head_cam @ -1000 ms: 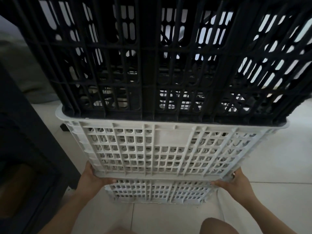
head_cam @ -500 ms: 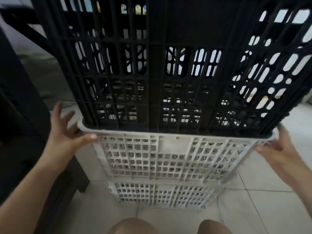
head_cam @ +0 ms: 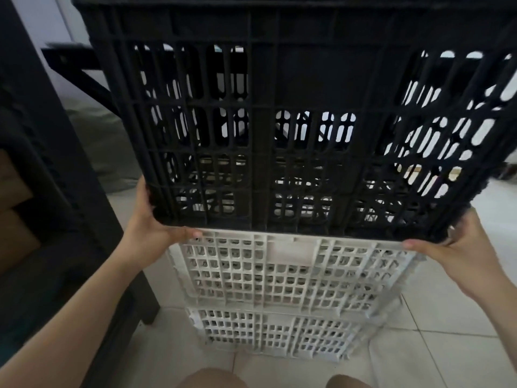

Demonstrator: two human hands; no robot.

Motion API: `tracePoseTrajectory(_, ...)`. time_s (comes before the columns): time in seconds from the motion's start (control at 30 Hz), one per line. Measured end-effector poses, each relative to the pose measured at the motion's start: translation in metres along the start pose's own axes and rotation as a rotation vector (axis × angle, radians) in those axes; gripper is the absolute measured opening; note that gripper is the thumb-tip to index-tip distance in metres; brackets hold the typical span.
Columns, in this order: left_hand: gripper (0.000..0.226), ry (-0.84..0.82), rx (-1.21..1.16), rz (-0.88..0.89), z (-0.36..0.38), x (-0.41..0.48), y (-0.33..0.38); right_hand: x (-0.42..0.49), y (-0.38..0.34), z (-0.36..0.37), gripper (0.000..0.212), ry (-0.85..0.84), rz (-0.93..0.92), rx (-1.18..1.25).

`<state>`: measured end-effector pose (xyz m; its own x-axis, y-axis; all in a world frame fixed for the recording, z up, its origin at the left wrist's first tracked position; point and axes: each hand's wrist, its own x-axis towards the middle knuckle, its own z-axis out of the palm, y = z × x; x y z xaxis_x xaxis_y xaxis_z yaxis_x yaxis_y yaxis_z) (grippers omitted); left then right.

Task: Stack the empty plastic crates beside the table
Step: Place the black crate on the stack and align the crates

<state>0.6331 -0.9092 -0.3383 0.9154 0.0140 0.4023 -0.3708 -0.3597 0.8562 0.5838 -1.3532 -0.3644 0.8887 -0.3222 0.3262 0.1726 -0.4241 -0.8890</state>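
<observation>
A tall black slatted crate (head_cam: pixel 293 121) fills the upper view, sitting on a white lattice crate (head_cam: pixel 291 273), which rests on a second white crate (head_cam: pixel 274 334) on the floor. My left hand (head_cam: pixel 151 225) grips the black crate's lower left corner, thumb across the seam with the white crate. On the other side, my right hand (head_cam: pixel 453 247) holds the lower right corner, thumb along the white rim. The crates' insides look empty through the slats.
A dark table leg and frame (head_cam: pixel 64 191) stand close on the left, with brown boxes (head_cam: pixel 14 219) behind. The floor is pale tile (head_cam: pixel 461 345). A grey-green cloth (head_cam: pixel 103 147) lies at the back left. My knees (head_cam: pixel 212 379) show at the bottom edge.
My hands rose from the white crate's base to the black crate's lower corners and closed on them. The view moved up and closer.
</observation>
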Motion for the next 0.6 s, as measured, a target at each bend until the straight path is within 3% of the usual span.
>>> tracePoseTrajectory(0.13,0.097,-0.001,0.026,0.041,0.001,0.001,-0.002,0.000,-0.008,-0.002,0.113,0.011,0.030,-0.062)
tracePoseTrajectory(0.27,0.096,-0.026,0.020,0.047,0.001,0.003,-0.003,-0.003,-0.009,-0.001,0.115,0.007,0.028,-0.077)
tracePoseTrajectory(0.43,0.102,-0.038,0.061,-0.057,-0.007,0.003,0.003,-0.006,-0.026,-0.001,0.130,-0.032,0.088,-0.070)
tracePoseTrajectory(0.6,0.100,-0.033,0.079,-0.120,-0.006,0.008,0.001,-0.002,-0.039,0.005,0.117,-0.096,0.077,-0.126)
